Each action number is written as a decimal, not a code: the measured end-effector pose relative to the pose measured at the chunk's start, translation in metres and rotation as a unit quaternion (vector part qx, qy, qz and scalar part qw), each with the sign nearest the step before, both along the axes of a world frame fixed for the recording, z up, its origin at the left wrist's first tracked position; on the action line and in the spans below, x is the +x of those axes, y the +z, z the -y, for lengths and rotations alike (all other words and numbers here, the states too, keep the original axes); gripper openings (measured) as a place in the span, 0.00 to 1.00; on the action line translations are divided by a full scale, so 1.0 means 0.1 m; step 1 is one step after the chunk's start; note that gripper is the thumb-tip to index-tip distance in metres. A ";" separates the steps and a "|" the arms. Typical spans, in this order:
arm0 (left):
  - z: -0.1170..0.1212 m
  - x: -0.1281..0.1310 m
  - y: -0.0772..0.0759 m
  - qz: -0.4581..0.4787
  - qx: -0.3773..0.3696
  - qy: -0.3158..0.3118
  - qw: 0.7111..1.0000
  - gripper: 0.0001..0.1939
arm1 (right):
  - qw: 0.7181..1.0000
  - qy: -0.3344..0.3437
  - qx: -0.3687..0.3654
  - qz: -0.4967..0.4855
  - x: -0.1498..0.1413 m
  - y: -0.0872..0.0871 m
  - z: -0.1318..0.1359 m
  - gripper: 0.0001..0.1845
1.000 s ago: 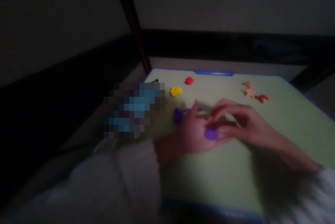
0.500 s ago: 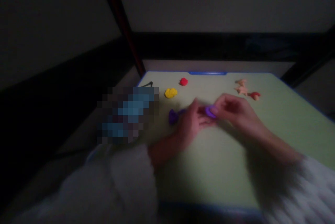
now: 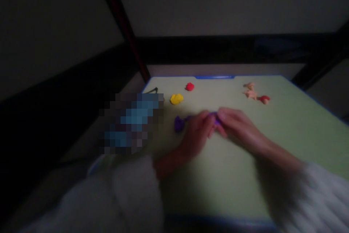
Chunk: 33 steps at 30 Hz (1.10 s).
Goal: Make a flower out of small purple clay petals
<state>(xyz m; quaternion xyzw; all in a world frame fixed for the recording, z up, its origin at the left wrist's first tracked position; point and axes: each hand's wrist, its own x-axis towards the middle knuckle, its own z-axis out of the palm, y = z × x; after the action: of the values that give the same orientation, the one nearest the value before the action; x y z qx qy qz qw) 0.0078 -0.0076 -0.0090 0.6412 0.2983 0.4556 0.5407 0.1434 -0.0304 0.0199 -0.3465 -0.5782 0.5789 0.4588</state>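
Over the middle of the pale green table [image 3: 218,178], my left hand [image 3: 197,133] and my right hand [image 3: 240,127] meet, both closed on one small piece of purple modelling clay [image 3: 216,117]. Fingers cover most of that piece, so its shape is hard to make out. Just left of my left hand lies a larger lump of purple clay [image 3: 179,124], with a small purple bit beside it. Farther back are a yellow clay lump [image 3: 176,99] and a red clay lump [image 3: 189,86].
At the back right lie several peach-coloured clay pieces [image 3: 251,94] and a red and peach piece [image 3: 264,99]. A blurred-out bluish object [image 3: 136,116] stands at the table's left edge. A blue clip-like strip [image 3: 215,77] runs along the far edge.
My left fingers have come up from an open, flatter pose and closed onto the purple clay. My right hand has stayed on it, shifting slightly. The view has tilted a little.
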 end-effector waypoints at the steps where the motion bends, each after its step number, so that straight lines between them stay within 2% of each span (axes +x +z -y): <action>1: 0.00 0.00 0.00 0.001 0.002 0.006 1.000 0.16 | 1.000 0.003 -0.001 0.002 0.00 0.00 0.00 0.19; 4: 0.01 -0.02 0.01 0.011 0.001 0.006 1.000 0.16 | 1.000 0.013 -0.002 0.004 0.02 0.01 0.01 0.17; 9: 0.03 -0.02 0.08 -0.012 -0.006 -0.012 1.000 0.18 | 0.996 0.071 0.012 0.050 0.08 0.04 -0.01 0.18; 12: 0.03 -0.02 0.10 -0.029 -0.009 0.000 1.000 0.17 | 0.990 0.046 0.050 0.126 0.12 0.10 0.01 0.19; 14: 0.03 -0.02 0.10 -0.029 -0.001 0.027 0.999 0.16 | 0.973 -0.003 0.112 0.202 0.14 0.16 0.02 0.16; 16: 0.02 -0.03 0.09 -0.034 0.013 0.051 0.998 0.17 | 0.941 -0.048 0.194 0.274 0.16 0.20 0.04 0.11; 18: 0.01 -0.04 0.07 -0.049 0.031 0.066 0.996 0.17 | 0.906 -0.073 0.263 0.324 0.18 0.23 0.05 0.07; 20: 0.01 -0.05 0.07 -0.066 0.050 0.075 0.994 0.17 | 0.883 -0.081 0.297 0.354 0.19 0.24 0.06 0.05; 26: 0.02 -0.06 0.08 -0.110 0.102 0.088 0.985 0.18 | 0.867 -0.077 0.300 0.391 0.18 0.24 0.05 0.06; 33: 0.02 -0.07 0.09 -0.134 0.112 0.082 0.981 0.17 | 0.857 -0.077 0.303 0.411 0.19 0.26 0.07 0.07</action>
<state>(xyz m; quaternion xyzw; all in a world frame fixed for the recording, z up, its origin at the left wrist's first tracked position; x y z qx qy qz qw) 0.0005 -0.0096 -0.0004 0.7264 0.3662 0.4392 0.3813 0.1622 -0.0375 0.0461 -0.4401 -0.8323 0.1434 0.3050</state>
